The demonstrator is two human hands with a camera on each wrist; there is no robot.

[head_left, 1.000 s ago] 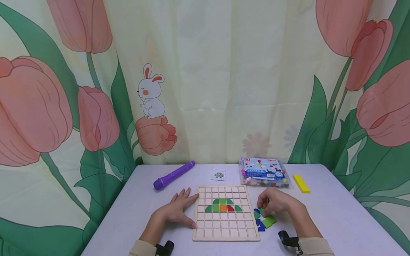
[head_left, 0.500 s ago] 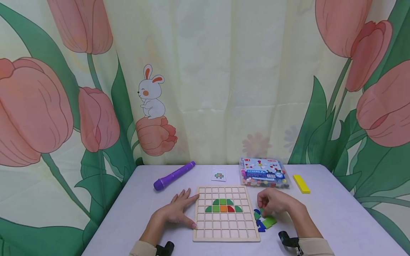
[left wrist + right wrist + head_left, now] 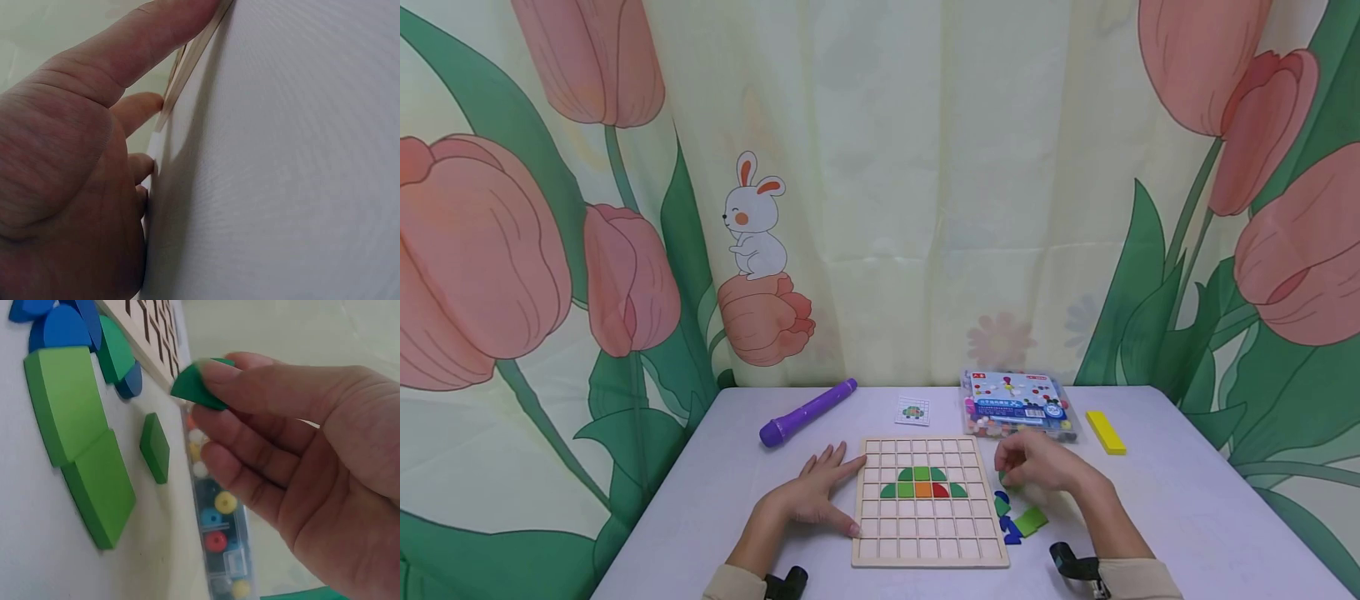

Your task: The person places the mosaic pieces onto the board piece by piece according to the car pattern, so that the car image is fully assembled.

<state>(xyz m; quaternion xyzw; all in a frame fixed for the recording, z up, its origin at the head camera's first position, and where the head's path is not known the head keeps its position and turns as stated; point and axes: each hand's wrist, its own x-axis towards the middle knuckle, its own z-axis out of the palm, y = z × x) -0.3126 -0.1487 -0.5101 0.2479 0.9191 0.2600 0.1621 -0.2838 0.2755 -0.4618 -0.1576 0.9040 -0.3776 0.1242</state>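
Observation:
A wooden grid board (image 3: 931,557) lies on the table, with several green tiles plus an orange tile (image 3: 922,491) and a red tile (image 3: 940,491) set in its cells. My left hand (image 3: 812,498) is spread at the board's left edge, thumb and index finger touching the frame. Beyond the right edge, my right hand (image 3: 1045,462) pinches a dark green quarter-circle tile (image 3: 187,386) between thumb and fingers, above the table. Below that hand lie loose light green squares (image 3: 1030,521), blue tiles (image 3: 1011,533) and another dark green tile (image 3: 115,350).
Behind the board lies a small pattern card (image 3: 913,411). A clear box of colored beads (image 3: 1019,406) stands at the back right, beside a yellow block (image 3: 1106,432). A purple microphone-shaped stick (image 3: 808,412) lies at the back left.
My right hand has risen off the loose tiles and shifted slightly away and left, carrying the dark green tile. My left hand has stayed in place.

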